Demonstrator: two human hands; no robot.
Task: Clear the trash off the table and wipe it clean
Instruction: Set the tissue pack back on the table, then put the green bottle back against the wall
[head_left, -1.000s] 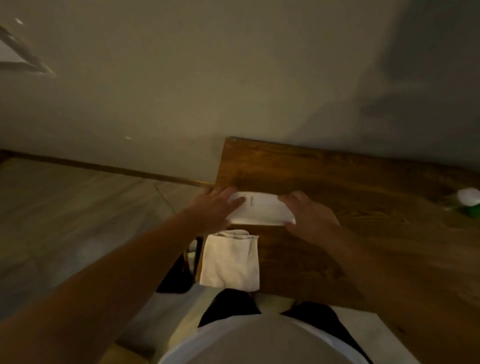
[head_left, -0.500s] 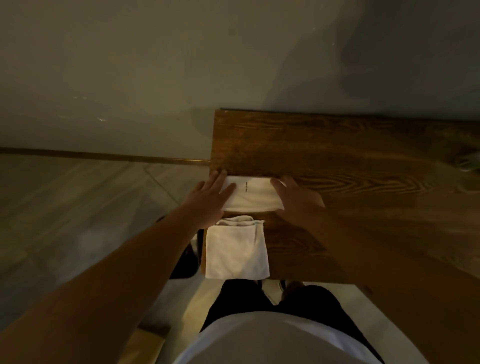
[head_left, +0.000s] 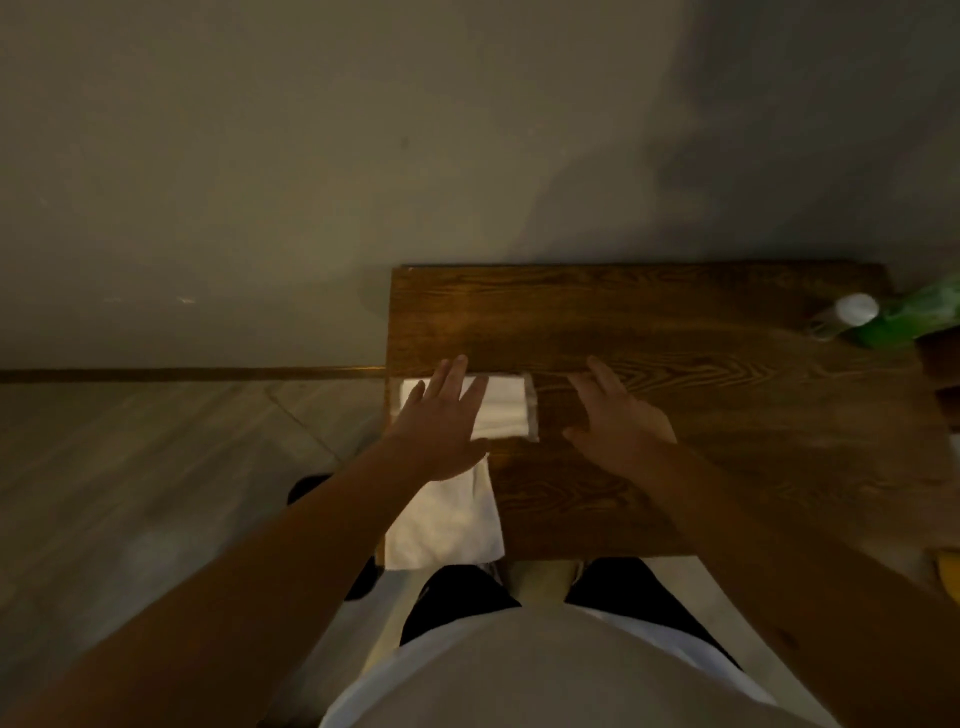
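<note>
A dark wooden table stands against a grey wall. A folded white cloth lies at the table's left edge. My left hand rests flat on it with the fingers spread. A second folded white cloth lies just nearer to me, at the table's front left corner. My right hand is flat on the bare wood to the right of the first cloth, fingers apart, holding nothing.
A bottle with a white cap and something green beside it stand at the table's far right corner. A wood-look floor lies to the left. My dark trousers are under the front edge.
My right hand has come off the white cloth and now lies on the wood beside it. The left hand stays on the cloth. The camera has tilted, so the bottle is back in sight.
</note>
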